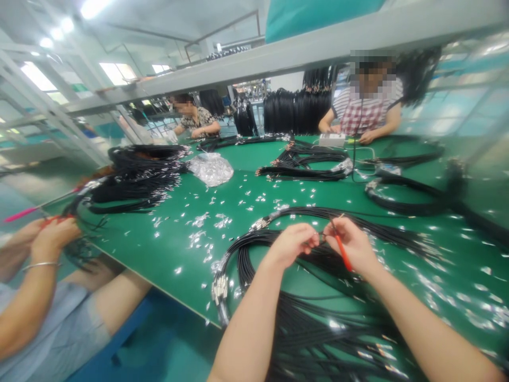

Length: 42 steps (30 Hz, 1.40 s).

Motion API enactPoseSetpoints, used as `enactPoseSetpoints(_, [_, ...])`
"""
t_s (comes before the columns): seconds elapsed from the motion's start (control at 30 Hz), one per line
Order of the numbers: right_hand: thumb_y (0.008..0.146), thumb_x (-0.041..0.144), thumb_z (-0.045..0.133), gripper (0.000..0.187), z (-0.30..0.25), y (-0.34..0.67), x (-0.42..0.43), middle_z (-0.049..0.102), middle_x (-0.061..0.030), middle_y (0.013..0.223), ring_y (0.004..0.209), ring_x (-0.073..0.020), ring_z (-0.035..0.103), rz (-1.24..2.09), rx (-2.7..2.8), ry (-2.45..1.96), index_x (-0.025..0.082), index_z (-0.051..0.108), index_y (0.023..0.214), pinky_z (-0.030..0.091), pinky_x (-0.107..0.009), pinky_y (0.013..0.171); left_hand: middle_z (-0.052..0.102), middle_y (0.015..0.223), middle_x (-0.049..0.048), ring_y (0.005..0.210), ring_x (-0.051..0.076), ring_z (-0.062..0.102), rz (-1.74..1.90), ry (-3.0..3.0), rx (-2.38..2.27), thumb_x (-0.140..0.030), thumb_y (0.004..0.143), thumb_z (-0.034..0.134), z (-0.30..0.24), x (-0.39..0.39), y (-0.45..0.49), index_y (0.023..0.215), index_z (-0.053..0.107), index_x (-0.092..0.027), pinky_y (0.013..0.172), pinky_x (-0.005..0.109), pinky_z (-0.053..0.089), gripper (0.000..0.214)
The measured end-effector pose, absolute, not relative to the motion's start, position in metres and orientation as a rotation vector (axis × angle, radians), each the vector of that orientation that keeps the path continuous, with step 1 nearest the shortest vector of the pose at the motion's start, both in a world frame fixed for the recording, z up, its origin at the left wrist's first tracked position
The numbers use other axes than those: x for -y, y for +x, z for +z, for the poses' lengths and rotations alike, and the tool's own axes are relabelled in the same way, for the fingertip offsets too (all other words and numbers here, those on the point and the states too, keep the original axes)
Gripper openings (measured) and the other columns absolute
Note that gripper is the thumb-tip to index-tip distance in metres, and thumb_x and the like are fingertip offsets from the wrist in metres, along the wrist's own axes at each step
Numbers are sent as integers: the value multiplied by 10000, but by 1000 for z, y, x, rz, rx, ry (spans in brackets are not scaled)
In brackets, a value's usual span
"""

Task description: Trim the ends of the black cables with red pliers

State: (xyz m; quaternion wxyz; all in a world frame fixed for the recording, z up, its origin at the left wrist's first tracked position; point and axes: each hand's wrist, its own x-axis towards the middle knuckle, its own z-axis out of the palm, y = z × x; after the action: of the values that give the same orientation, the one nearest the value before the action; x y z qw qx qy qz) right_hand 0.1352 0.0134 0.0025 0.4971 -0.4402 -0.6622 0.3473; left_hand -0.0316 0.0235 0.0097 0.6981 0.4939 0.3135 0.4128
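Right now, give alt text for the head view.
The left hand pinches a cable end while the right hand holds a red tool, over a green table. Cable bundles and silver scraps cover it; three other people work nearby.

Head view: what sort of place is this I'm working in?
Likely a cable-assembly workshop: black cable bundles on a long green table, small metal pieces scattered across it, other people seated there. Left hand pinches a cable; right hand holds a red tool.
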Motion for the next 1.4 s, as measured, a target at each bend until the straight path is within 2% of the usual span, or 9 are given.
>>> enactPoseSetpoints(0.2, [670,377,656,285,4,140,-18,601,-1,723,659,-154,583,971,1586,-1075,221,473,822,481,-308,651,595,940,77,764,129,518,1022,1172,-598,-276,661,648,16,-16,-23,571,624,-141,636,228,377,164])
enactPoseSetpoints(0.33, [697,481,606,325,6,146,-19,620,-16,725,667,-176,597,914,1662,-1129,213,493,842,479,-306,634,625,932,105,919,201,524,1095,1080,-550,-326,655,660,17,-11,-11,565,625,-150,747,272,399,201])
enactPoseSetpoints(0.47, [767,456,542,277,19,155,-10,658,-41,759,656,-180,598,474,1916,-1304,202,577,870,436,-274,608,612,920,86,893,188,526,1276,1029,-608,-324,683,642,15,-11,-5,592,623,-151,777,279,402,196])
enactPoseSetpoints(0.6, [790,469,514,274,32,156,4,672,-43,696,603,-182,599,10,2132,-1410,217,620,819,372,-253,541,589,931,65,920,177,522,1423,1074,-696,-275,726,607,11,-10,-1,597,602,-152,827,287,400,179])
enactPoseSetpoints(0.73, [820,446,475,297,36,148,12,665,-62,640,580,-191,602,-243,2246,-1419,192,616,763,336,-255,532,577,961,64,971,187,526,1527,1083,-731,-279,736,600,7,-7,4,627,612,-155,839,300,414,166])
enactPoseSetpoints(1.1, [815,437,501,278,32,146,10,680,-49,684,608,-200,622,-288,2269,-1473,187,621,840,330,-254,528,567,935,54,960,183,521,1570,1138,-765,-273,751,582,6,-4,9,637,602,-164,869,310,394,159])
enactPoseSetpoints(1.4, [821,406,496,247,32,144,12,689,-59,666,587,-203,623,-411,2255,-1512,192,616,798,308,-263,520,568,883,45,878,159,525,1569,1167,-792,-236,745,571,7,-4,9,618,592,-160,840,295,385,149])
